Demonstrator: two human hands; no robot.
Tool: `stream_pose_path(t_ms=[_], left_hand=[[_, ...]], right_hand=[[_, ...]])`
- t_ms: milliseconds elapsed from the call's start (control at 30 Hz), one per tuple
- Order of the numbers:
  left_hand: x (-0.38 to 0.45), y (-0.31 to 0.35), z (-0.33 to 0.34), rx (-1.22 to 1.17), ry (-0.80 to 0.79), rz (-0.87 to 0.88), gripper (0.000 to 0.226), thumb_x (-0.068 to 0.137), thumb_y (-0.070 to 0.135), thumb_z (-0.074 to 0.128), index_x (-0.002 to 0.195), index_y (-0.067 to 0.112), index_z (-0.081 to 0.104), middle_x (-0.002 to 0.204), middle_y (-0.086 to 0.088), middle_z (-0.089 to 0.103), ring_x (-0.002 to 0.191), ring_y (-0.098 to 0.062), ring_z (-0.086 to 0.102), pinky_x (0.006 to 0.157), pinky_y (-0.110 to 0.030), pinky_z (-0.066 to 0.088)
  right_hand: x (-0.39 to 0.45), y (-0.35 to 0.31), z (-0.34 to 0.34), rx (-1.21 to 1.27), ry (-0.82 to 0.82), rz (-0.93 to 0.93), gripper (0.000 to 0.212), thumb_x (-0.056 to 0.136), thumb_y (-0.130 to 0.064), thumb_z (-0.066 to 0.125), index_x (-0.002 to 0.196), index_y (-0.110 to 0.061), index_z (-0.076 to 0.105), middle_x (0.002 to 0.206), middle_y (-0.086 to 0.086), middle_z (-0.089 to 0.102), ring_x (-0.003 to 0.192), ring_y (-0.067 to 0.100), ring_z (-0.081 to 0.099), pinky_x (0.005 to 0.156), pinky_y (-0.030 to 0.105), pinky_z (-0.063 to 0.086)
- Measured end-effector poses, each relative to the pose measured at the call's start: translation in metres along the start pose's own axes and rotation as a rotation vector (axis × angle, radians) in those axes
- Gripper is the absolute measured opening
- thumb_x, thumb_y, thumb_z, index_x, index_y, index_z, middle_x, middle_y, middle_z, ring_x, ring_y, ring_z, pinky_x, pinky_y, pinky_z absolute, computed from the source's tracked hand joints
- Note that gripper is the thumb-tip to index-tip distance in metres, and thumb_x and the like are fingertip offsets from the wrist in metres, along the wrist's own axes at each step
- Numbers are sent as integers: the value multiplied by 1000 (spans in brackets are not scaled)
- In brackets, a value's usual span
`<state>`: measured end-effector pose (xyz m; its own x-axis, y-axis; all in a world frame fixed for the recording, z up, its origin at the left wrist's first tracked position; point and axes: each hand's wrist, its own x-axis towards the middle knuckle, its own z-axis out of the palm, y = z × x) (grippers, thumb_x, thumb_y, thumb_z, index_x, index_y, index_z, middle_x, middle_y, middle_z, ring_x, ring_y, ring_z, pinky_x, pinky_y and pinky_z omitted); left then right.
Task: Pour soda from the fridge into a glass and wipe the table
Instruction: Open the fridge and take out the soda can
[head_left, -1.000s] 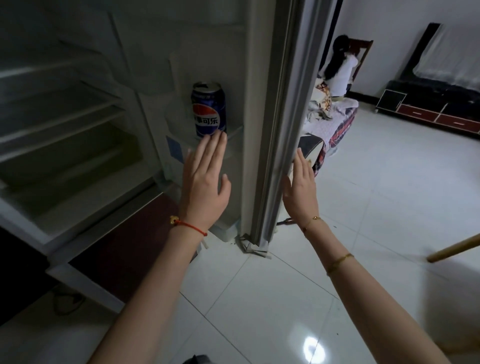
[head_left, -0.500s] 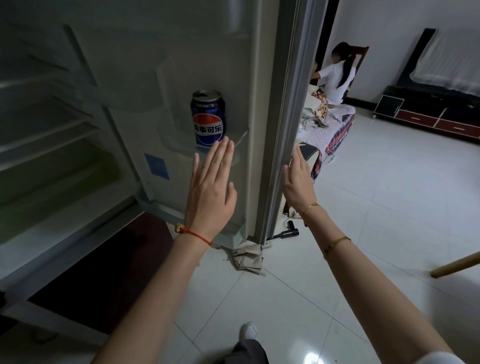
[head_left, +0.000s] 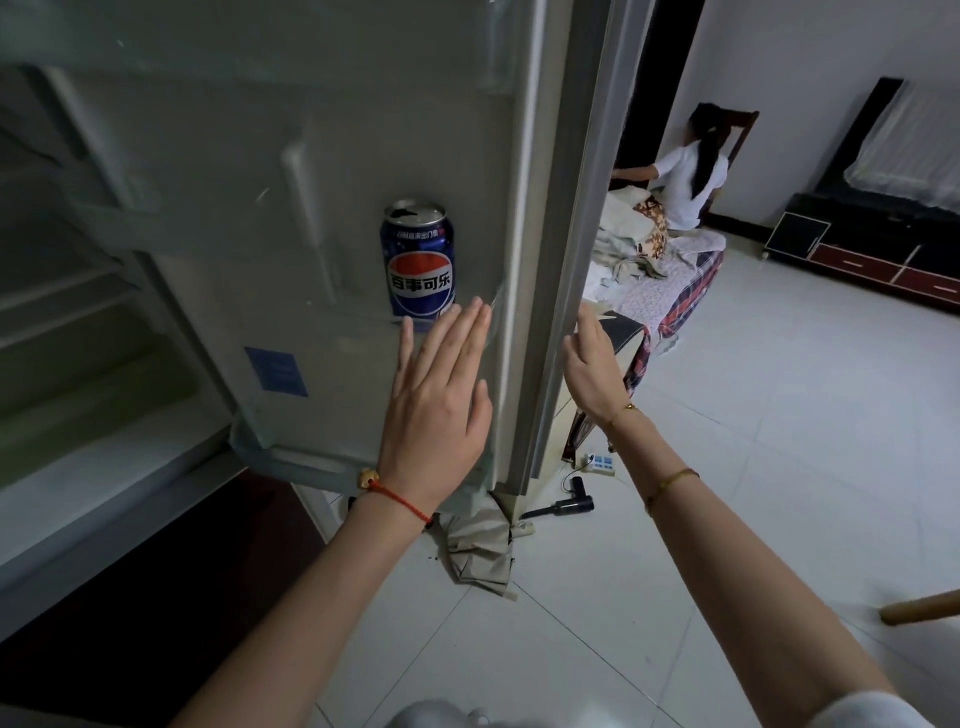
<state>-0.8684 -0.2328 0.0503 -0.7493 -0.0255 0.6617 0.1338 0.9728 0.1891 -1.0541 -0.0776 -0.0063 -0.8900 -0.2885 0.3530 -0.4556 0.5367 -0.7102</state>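
Blue soda can (head_left: 420, 260) stands in the door shelf (head_left: 363, 332) of the fridge, near its right edge. Compared with a second ago, the left hand (head_left: 436, 400) has come closer, its grip apart and empty, fingertips just under the can. The right hand (head_left: 592, 364), fingers relaxed, steadies the door edge (head_left: 582, 208). The grasp is probably next.

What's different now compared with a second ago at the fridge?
The fridge door has swung wider, and the left hand has risen until its fingertips almost reach the soda can. Nothing was grasped. The can still stands in the door shelf, and the right hand stays at the door's edge.
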Motion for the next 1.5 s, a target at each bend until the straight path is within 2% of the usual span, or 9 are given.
stream_pose_path(t_ms=[233, 433, 600, 733, 833, 1000, 1133, 1367, 1500], left_hand=[[32, -1, 27, 37, -14, -4, 59, 97, 18, 45, 153, 9, 26, 160, -4, 26, 148, -17, 21, 123, -48, 8], [55, 9, 43, 25, 17, -73, 58, 97, 18, 44, 152, 8, 27, 159, -6, 28, 148, -16, 20, 123, -47, 11], [71, 17, 39, -31, 179, -179, 55, 95, 13, 51, 147, 8, 37, 154, -6, 36, 145, -17, 28, 123, -44, 13], [94, 12, 32, -163, 378, -392, 59, 91, 15, 58, 146, 7, 38, 151, -7, 36, 140, -12, 32, 118, -20, 23], [115, 2, 28, -187, 415, -550, 69, 88, 22, 66, 147, 5, 34, 149, -11, 38, 138, -15, 33, 108, -1, 15], [142, -17, 31, -222, 270, -758, 91, 80, 38, 74, 150, 5, 26, 153, -11, 35, 142, -24, 33, 114, -30, 28], [152, -24, 35, -234, 246, -826, 99, 68, 48, 77, 146, 7, 33, 144, -10, 48, 130, -25, 48, 108, -41, 41], [159, -21, 40, -158, 249, -896, 62, 66, 46, 81, 113, 11, 58, 114, -7, 67, 104, -28, 63, 89, -37, 51], [157, -16, 40, -200, 329, -890, 58, 62, 46, 82, 105, 14, 63, 104, -3, 71, 96, -24, 66, 83, -36, 53]], right_hand=[[47, 19, 8, 56, -33, -44, 52, 97, -31, 30, 148, -25, 28, 144, -2, 45, 132, 17, 42, 111, 46, 37], [81, 32, 10, 119, -65, -111, 61, 99, -47, 32, 153, -21, 20, 153, 3, 37, 141, 19, 33, 117, 47, 29], [94, 38, 9, 171, -86, -130, 57, 97, -25, 34, 152, -17, 25, 153, 4, 36, 141, 18, 32, 119, 45, 26], [105, 42, 11, 189, -124, -145, 53, 94, -27, 33, 146, -15, 33, 143, 6, 45, 132, 22, 40, 114, 49, 32], [110, 45, 13, 195, -132, -164, 53, 94, -32, 30, 142, -12, 36, 136, 8, 49, 126, 24, 44, 111, 50, 35], [117, 50, 16, 203, -125, -200, 56, 94, -39, 27, 140, -9, 38, 131, 11, 50, 121, 25, 47, 106, 50, 38], [119, 53, 18, 222, -132, -196, 55, 96, -38, 27, 145, -13, 33, 139, 8, 47, 130, 22, 43, 111, 49, 35], [115, 53, 16, 275, -125, -213, 53, 97, -30, 30, 147, -12, 32, 143, 6, 46, 134, 19, 41, 115, 46, 32], [115, 55, 15, 278, -134, -199, 58, 96, -37, 27, 148, -11, 31, 146, 9, 44, 137, 22, 38, 115, 49, 32]])
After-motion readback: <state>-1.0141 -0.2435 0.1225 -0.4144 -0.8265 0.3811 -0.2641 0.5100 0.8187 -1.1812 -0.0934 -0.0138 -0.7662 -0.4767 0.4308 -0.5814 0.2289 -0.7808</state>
